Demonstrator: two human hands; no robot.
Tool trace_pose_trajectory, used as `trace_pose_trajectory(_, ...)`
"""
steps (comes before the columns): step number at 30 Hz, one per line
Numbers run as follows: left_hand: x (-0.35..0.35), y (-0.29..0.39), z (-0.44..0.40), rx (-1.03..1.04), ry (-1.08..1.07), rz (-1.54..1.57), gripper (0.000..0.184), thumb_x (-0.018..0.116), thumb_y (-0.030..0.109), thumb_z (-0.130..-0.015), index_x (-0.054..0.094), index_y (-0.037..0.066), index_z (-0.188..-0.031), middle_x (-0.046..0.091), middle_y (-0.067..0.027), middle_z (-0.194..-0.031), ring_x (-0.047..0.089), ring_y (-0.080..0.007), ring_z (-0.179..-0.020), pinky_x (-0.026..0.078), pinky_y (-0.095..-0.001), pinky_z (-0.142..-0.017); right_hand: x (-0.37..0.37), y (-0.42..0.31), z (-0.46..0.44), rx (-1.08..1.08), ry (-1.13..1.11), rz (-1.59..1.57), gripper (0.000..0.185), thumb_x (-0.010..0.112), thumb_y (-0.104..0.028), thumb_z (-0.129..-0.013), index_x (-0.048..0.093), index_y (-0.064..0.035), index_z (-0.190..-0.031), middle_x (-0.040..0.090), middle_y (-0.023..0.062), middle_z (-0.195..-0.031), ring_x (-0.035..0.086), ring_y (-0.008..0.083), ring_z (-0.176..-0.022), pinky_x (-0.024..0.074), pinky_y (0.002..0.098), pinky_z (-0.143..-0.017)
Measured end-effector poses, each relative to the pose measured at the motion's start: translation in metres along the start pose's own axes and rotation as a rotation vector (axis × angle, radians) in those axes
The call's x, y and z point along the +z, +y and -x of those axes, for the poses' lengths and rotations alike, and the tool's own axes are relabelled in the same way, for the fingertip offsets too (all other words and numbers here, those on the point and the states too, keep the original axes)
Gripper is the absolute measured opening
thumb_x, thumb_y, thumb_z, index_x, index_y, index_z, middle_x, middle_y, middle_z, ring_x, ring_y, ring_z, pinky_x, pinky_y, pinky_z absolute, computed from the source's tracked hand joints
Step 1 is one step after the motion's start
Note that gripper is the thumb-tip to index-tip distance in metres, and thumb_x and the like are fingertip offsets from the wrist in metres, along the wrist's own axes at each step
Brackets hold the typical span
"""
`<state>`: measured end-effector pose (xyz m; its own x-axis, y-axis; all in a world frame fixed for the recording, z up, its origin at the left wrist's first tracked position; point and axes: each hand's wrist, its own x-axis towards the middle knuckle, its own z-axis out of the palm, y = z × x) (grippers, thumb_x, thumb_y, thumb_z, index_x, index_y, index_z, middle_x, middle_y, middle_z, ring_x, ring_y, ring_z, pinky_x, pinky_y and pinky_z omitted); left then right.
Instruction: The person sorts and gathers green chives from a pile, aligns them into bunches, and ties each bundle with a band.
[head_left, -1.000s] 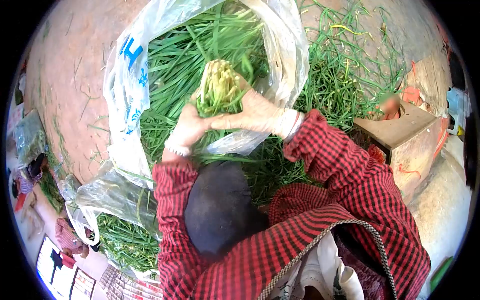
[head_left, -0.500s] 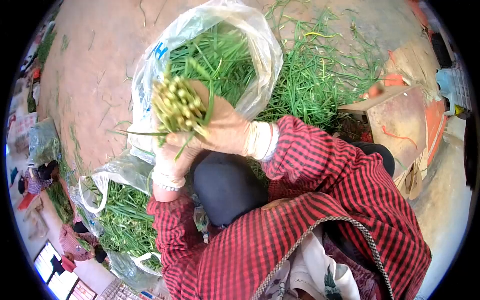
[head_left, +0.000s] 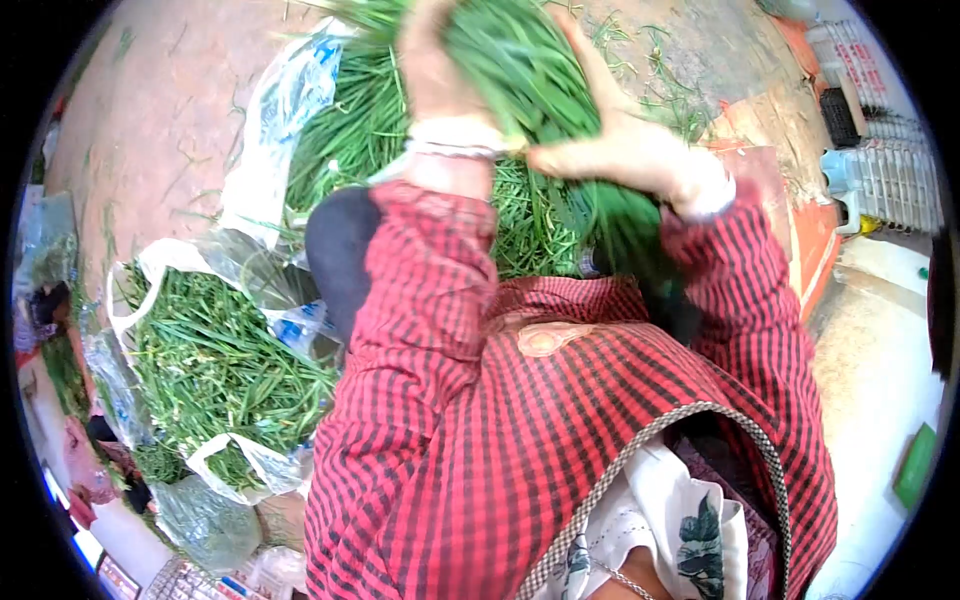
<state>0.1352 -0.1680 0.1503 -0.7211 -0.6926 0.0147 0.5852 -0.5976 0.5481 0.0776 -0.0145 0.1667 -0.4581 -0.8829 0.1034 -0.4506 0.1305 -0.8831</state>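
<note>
L hand [head_left: 437, 78], 12 o'clock: blurred, can't tell grip. R hand [head_left: 622, 140], 1 o'clock: thumb spread, by chive-like bunch [head_left: 525, 70]; prob. light, floppy, bruisable; best held low, firmly.

Pinkish-brown floor [head_left: 150, 120], brightly lit

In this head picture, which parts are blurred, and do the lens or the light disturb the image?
In the head view, the left grip and the green leaves beside it look smeared, probably by motion; the bagged greens look sharper; in this same view, corners are black, edges look bent, and the pale surface is washed out.
</note>
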Motion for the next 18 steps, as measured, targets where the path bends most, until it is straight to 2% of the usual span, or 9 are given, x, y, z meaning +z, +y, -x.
trace_pose_trajectory(1, -0.020, -0.030, 0.009, -0.221, 0.095, 0.127, 0.026, 0.070, 0.025, -0.077, 0.062, 0.010, -0.097, 0.062, -0.0021, -0.090, 0.059, -0.0194, -0.083, 0.049, -0.0353, -0.078, 0.000, 0.010, 0.028, 0.195, -0.033, -0.044, 0.099, 0.081, -0.031, -0.071, 0.024, 0.0033, -0.144, 0.052, 0.0182, -0.130, 0.050, 0.0217, -0.118, 0.0386, 0.0330, -0.102)
trace_pose_trajectory(2, -0.016, -0.049, 0.032, -0.379, 0.293, 0.169, 0.027, 0.068, 0.027, -0.079, 0.061, 0.011, -0.099, 0.062, -0.0035, -0.091, 0.061, -0.0207, -0.084, 0.051, -0.0375, -0.076, -0.007, 0.012, 0.047, 0.399, -0.106, -0.063, 0.094, 0.079, -0.027, -0.075, 0.023, 0.0006, -0.145, 0.050, 0.0164, -0.132, 0.048, 0.0187, -0.119, 0.0380, 0.0314, -0.103)
trace_pose_trajectory(5, -0.047, -0.135, 0.080, -0.861, 0.278, 0.594, 0.048, 0.063, 0.048, -0.085, 0.059, 0.008, -0.111, 0.065, -0.0108, -0.104, 0.063, -0.0288, -0.089, 0.052, -0.0447, -0.082, -0.056, 0.027, 0.069, 0.878, -0.340, 0.103, 0.088, 0.077, -0.020, -0.075, 0.026, 0.0018, -0.144, 0.058, 0.0143, -0.121, 0.057, 0.0169, -0.104, 0.0467, 0.0293, -0.090)
trace_pose_trajectory(7, -0.043, -0.178, 0.108, -0.939, 0.223, 0.726, 0.058, 0.059, 0.055, -0.086, 0.057, 0.006, -0.119, 0.064, -0.0120, -0.113, 0.062, -0.0291, -0.101, 0.048, -0.0450, -0.094, -0.079, 0.021, 0.054, 1.097, -0.491, 0.164, 0.083, 0.074, -0.016, -0.075, 0.029, 0.0027, -0.142, 0.062, 0.0123, -0.113, 0.061, 0.0141, -0.092, 0.0507, 0.0286, -0.079)
trace_pose_trajectory(8, -0.037, -0.181, 0.117, -0.970, 0.151, 0.787, 0.061, 0.057, 0.056, -0.087, 0.054, 0.008, -0.124, 0.061, -0.0110, -0.118, 0.059, -0.0285, -0.106, 0.046, -0.0446, -0.097, -0.089, 0.021, 0.038, 1.149, -0.649, 0.361, 0.088, 0.076, -0.020, -0.072, 0.029, 0.0029, -0.142, 0.062, 0.0139, -0.112, 0.061, 0.0172, -0.095, 0.0505, 0.0295, -0.081)
trace_pose_trajectory(10, -0.039, -0.195, 0.125, -1.070, 0.189, 0.883, 0.063, 0.050, 0.056, -0.091, 0.048, 0.007, -0.131, 0.054, -0.0137, -0.130, 0.052, -0.0299, -0.118, 0.040, -0.0477, -0.104, -0.093, 0.037, 0.016, 1.237, -0.732, 0.442, 0.097, 0.078, -0.026, -0.068, 0.025, 0.0024, -0.144, 0.062, 0.0164, -0.113, 0.062, 0.0211, -0.096, 0.0502, 0.0325, -0.084)
trace_pose_trajectory(14, -0.048, -0.190, 0.107, -1.099, 0.193, 1.081, 0.055, 0.047, 0.050, -0.095, 0.049, 0.007, -0.131, 0.055, -0.0136, -0.129, 0.053, -0.0294, -0.118, 0.040, -0.0473, -0.104, -0.079, 0.131, -0.026, 1.409, -0.942, 0.341, 0.119, 0.082, -0.045, -0.067, 0.010, 0.0069, -0.146, 0.045, 0.0239, -0.137, 0.052, 0.0240, -0.117, 0.0449, 0.0373, -0.097)
trace_pose_trajectory(17, -0.059, -0.210, 0.097, -1.126, 0.139, 1.242, 0.045, 0.047, 0.039, -0.097, 0.052, 0.006, -0.127, 0.059, -0.0135, -0.123, 0.058, -0.0308, -0.110, 0.043, -0.0486, -0.100, -0.060, 0.185, -0.049, 1.395, -0.863, 0.469, 0.126, 0.078, -0.058, -0.065, 0.006, 0.0056, -0.147, 0.037, 0.0269, -0.142, 0.041, 0.0296, -0.129, 0.0378, 0.0411, -0.104)
trace_pose_trajectory(18, -0.055, -0.217, 0.093, -1.078, 0.217, 0.971, 0.040, 0.050, 0.036, -0.096, 0.056, 0.006, -0.123, 0.063, -0.0135, -0.117, 0.061, -0.0303, -0.104, 0.046, -0.0476, -0.095, -0.061, 0.198, -0.055, 1.370, -0.907, 0.539, 0.126, 0.076, -0.063, -0.064, 0.011, 0.0069, -0.146, 0.036, 0.0267, -0.143, 0.039, 0.0308, -0.131, 0.0346, 0.0408, -0.106)
